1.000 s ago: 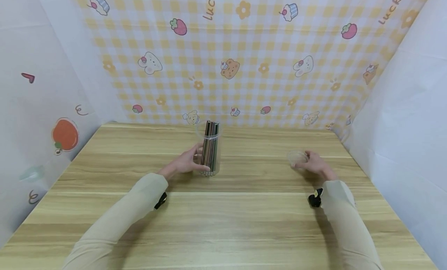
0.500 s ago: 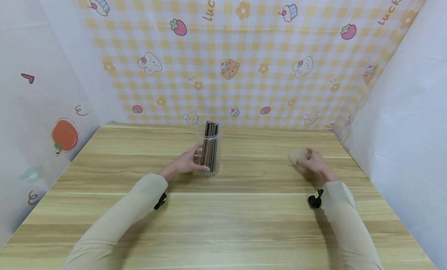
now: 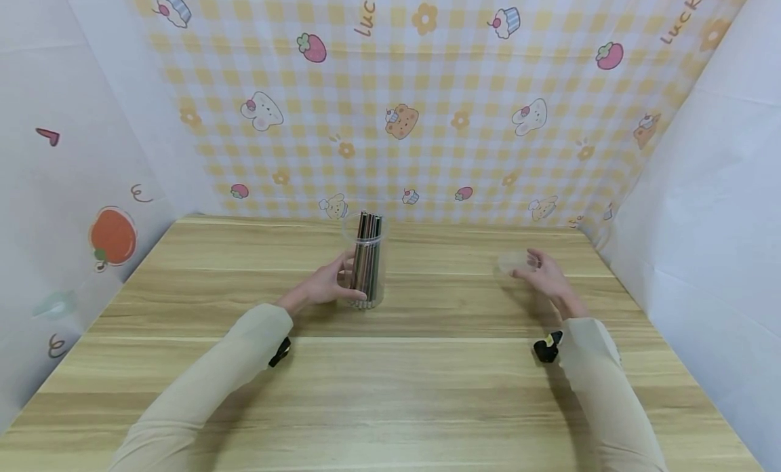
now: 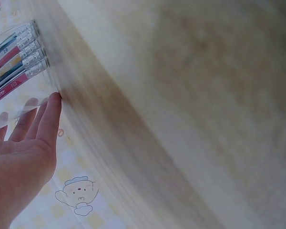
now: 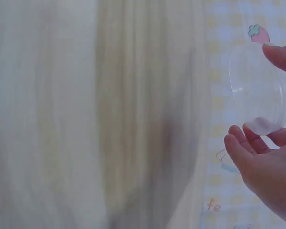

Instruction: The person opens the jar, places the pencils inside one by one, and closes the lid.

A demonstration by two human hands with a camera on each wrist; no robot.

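Note:
A clear plastic jar (image 3: pixel 381 272) stands upright on the table, left of its middle, holding several dark pencils (image 3: pixel 366 262). My left hand (image 3: pixel 326 282) grips the jar low on its left side, thumb across the front and fingers behind. In the left wrist view the pencils (image 4: pixel 19 62) show coloured barrels and silvery ends near the table, with fingertips (image 4: pixel 52 102) beside the jar wall. Over at the right, my right hand (image 3: pixel 546 275) holds a clear round lid (image 3: pixel 514 262) by its edge, above the table. The right wrist view shows the lid (image 5: pixel 257 90) between thumb and fingers.
A wood-grain table (image 3: pixel 390 404) lies under both hands. A checked cloth (image 3: pixel 427 79) hangs behind it, and white cloth walls (image 3: pixel 708 153) stand at both sides.
My right hand has raised the lid slightly and turned it, from lying near the table to tilted above it. The left hand and the jar have stayed in place.

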